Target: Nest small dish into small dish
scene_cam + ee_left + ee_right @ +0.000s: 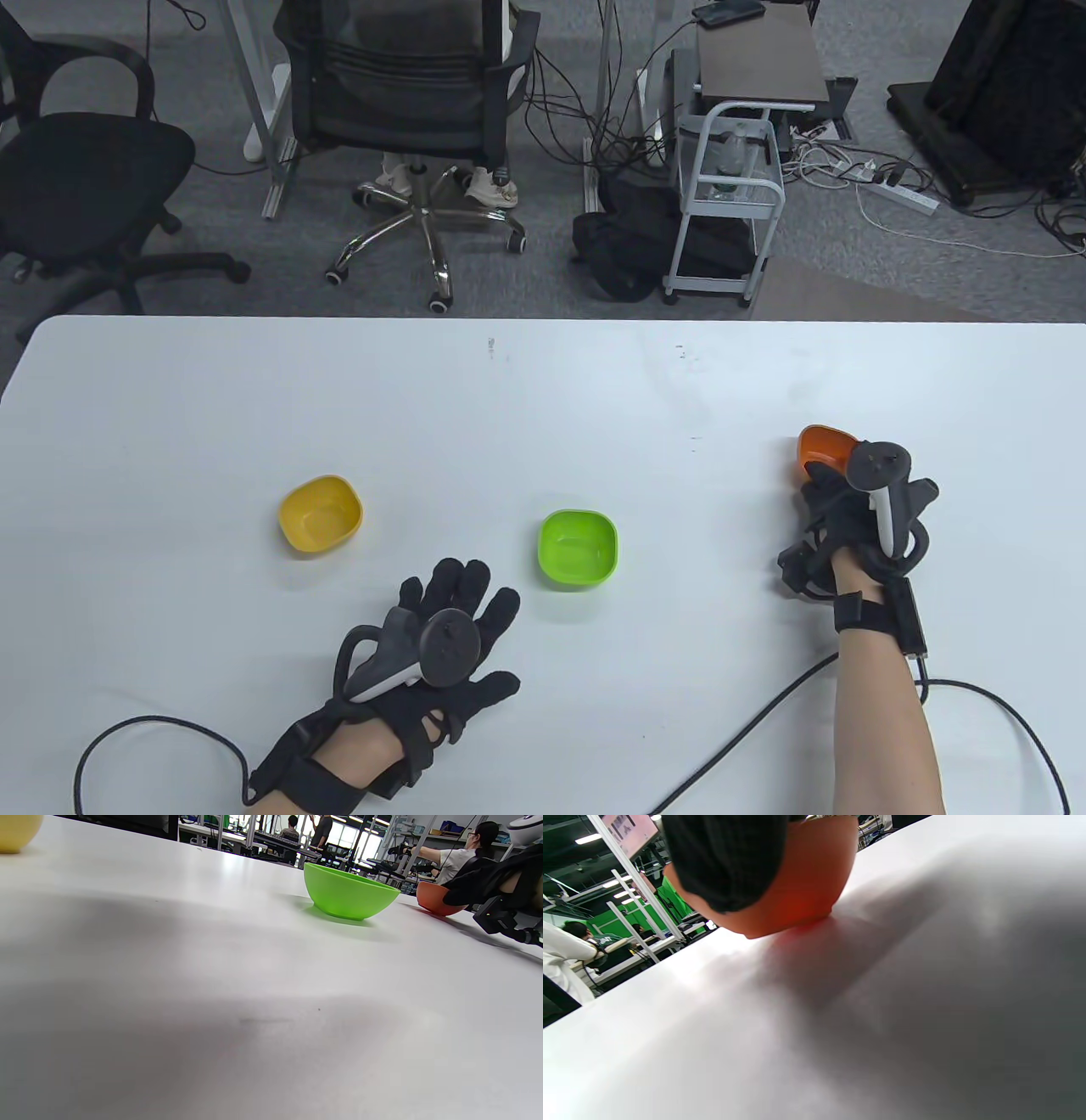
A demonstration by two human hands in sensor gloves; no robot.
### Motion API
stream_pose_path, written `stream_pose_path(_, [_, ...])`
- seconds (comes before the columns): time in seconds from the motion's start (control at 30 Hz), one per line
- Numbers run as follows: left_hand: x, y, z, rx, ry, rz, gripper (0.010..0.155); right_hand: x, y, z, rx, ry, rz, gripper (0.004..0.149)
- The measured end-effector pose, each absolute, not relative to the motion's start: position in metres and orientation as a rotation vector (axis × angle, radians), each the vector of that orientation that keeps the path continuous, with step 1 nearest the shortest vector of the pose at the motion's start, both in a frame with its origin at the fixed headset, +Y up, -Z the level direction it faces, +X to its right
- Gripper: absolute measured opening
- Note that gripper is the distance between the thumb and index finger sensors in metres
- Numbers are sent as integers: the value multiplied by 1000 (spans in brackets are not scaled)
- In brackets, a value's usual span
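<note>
Currently, right hand (pixel 857 509): fingers wrapped on the near rim of the orange dish (pixel 821 450), which tilts, its base touching the table (pixel 543 382).
Left hand (pixel 454 628): flat, fingers spread, holding nothing, near the green dish (pixel 578 548).
Green dish: upright, between the yellow dish (pixel 320 514) and the orange one, well apart from both.
Shapes: smooth plastic, rounded-square, shallow.

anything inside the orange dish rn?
Nothing can be seen in the far part of the orange dish, only bare orange wall. The right hand grips its near rim and covers the rest, so the bottom stays hidden. The green dish is visibly empty.
</note>
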State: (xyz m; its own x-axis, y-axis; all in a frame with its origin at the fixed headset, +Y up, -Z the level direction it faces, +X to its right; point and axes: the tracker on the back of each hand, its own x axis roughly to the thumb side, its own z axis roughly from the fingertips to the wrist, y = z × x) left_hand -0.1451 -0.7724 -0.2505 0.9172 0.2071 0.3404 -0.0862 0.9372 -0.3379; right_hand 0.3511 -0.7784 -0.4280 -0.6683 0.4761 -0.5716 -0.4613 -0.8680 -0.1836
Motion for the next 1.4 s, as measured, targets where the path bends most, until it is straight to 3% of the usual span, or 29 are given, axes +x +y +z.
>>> stream_pose_path(0.73, [-146, -773, -252, -318, -363, 157, 83, 268, -686, -415, -309, -352, 2570, 39])
stream_pose_path(1.17, [-146, -771, -250, -296, -370, 159, 84, 194, -631, -371, 72, -581, 2659, 39])
stream_pose_path(1.4, [-144, -771, -248, -289, -383, 153, 84, 153, -616, -345, 267, -676, 2707, 39])
